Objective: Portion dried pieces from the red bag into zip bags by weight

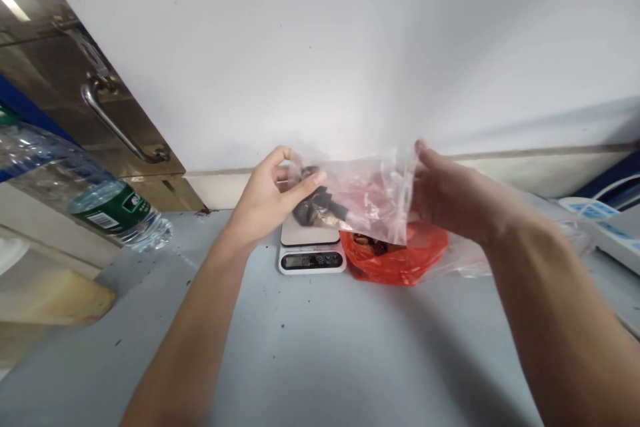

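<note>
Both my hands hold a clear plastic bag (pixel 373 197) stretched between them above the counter. My left hand (pixel 267 197) pinches its left edge with thumb and fingers closed. My right hand (pixel 450 200) grips the right edge, fingers hidden behind the plastic. Dark lumpy pieces (pixel 315 207) sit inside the bag near my left hand. Right below the bag stands a small white digital scale (pixel 311 250), its display reading zero. An orange-red plastic bag (pixel 400 253) with dark pieces in it lies just right of the scale.
A plastic water bottle (pixel 85 190) with a green label lies at the left. Behind it is a metal door with a handle (pixel 117 123). A white wall rises at the back. More clear plastic (pixel 467 260) and a white device with a cable (pixel 607 227) sit at the right.
</note>
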Action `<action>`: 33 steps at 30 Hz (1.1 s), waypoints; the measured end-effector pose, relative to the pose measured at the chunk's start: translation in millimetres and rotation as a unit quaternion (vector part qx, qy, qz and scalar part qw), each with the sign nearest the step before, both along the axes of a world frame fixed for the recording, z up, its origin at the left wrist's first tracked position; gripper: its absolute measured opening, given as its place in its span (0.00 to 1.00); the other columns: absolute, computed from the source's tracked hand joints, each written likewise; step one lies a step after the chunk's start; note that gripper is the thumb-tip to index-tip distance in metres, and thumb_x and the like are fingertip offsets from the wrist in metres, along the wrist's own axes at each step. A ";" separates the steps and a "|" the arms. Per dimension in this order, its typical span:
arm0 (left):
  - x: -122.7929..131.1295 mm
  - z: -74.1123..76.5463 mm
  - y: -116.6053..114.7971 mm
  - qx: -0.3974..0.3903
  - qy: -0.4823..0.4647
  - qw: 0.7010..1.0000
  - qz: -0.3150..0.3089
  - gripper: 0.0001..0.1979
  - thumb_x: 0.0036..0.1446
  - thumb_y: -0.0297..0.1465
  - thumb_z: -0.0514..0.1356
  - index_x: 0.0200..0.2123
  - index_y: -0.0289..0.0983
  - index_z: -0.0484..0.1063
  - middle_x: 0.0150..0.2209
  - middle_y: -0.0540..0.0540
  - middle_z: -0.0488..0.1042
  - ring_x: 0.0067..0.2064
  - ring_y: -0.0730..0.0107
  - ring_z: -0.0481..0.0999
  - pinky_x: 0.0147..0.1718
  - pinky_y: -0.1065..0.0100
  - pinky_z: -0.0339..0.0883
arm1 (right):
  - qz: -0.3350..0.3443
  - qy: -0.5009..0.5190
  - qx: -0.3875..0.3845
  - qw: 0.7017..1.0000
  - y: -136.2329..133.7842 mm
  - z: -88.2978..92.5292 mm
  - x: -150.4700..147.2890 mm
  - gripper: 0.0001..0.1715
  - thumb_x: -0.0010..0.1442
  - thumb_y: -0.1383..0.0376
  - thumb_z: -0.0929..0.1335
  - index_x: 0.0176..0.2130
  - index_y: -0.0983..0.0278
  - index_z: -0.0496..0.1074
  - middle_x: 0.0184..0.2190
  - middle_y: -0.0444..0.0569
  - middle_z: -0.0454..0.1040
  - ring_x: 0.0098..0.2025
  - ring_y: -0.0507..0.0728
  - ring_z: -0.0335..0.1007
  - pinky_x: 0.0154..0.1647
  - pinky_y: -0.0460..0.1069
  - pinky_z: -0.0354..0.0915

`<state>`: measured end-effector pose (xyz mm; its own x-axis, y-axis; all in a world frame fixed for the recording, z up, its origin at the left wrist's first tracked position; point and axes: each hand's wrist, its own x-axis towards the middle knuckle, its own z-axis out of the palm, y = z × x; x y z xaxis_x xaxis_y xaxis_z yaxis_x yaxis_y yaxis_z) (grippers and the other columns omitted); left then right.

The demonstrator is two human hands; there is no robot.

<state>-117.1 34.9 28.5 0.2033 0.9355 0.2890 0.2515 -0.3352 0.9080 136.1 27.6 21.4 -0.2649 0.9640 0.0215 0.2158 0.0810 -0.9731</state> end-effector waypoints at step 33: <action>9.3 -14.3 -4.1 -0.051 0.202 0.970 -0.124 0.08 0.58 0.38 0.66 0.34 0.40 0.77 0.33 0.46 0.82 0.36 0.62 0.81 0.38 0.62 0.75 | 0.025 -0.124 0.022 0.992 3.1 -10.4 -25.3 0.23 0.48 0.49 0.74 0.20 0.59 0.63 0.20 0.39 0.61 0.24 0.50 0.54 0.26 0.49 0.50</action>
<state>-107.8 30.8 14.2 0.5031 0.8629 0.0476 0.5167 -0.3444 0.7839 110.8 30.7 11.1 -0.3148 0.9491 -0.0076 0.4424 0.1397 -0.8859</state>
